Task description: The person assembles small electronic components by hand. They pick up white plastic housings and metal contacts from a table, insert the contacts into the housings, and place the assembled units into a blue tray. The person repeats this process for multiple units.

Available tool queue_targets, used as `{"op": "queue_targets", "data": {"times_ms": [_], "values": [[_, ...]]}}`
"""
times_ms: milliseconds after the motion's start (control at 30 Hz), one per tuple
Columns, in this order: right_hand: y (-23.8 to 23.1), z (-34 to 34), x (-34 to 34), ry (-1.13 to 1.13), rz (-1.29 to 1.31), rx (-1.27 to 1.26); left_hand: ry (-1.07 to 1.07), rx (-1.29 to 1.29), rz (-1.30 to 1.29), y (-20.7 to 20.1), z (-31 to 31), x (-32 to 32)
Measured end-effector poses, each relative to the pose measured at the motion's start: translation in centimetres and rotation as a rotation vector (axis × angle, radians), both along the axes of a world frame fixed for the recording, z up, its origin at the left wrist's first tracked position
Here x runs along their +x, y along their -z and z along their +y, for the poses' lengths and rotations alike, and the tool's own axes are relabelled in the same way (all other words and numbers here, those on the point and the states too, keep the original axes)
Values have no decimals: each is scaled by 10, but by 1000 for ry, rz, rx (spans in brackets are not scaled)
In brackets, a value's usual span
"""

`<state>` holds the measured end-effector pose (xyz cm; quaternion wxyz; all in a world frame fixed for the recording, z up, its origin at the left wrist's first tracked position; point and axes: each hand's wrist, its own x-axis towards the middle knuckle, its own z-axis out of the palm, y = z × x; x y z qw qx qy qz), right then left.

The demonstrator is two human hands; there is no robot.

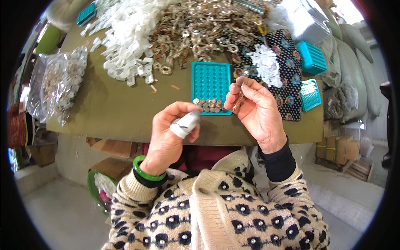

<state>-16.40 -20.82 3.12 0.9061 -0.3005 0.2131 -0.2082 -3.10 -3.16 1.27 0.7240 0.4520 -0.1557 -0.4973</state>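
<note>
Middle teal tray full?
No: the tray holds small round parts only in its near rows, and the far rows are bare.

Open lane on table (121,106) between clear plastic bag (58,81) and teal grid tray (210,79). White plastic heap (127,46) and tangled brown strips (200,25) block far side; white pile (266,64) on polka-dot cloth (290,102) crowds right.

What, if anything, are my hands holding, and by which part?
Your right hand holds a small twisted brownish bundle, apparently pinched near its upper end. Whether your left hand holds anything cannot be told; the picture blurs there.
</note>
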Motion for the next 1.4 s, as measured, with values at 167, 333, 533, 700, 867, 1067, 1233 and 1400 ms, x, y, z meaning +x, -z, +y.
{"op": "queue_targets", "data": {"times_ms": [167,333,533,700,867,1067,1233,1400], "values": [[-2,27,17,121,1,-161,-67,46,-252,0,-8,-17],[-8,64,37,86,42,-289,-139,0,-344,7,-4,-19],[-8,95,59,-64,-22,-373,-269,-64,-412,11,29,-9],[-12,119,72,-177,12,-400,-491,42,-418,1,91,6],[-4,116,70,-259,57,-441,-1030,21,-304,-6,174,70],[14,111,60,-272,213,-361,-1348,173,-441,-3,250,192],[13,109,59,-262,252,-355,-1354,373,-483,4,261,273],[11,110,64,-278,269,-368,-1159,623,-539,14,262,317]]}}
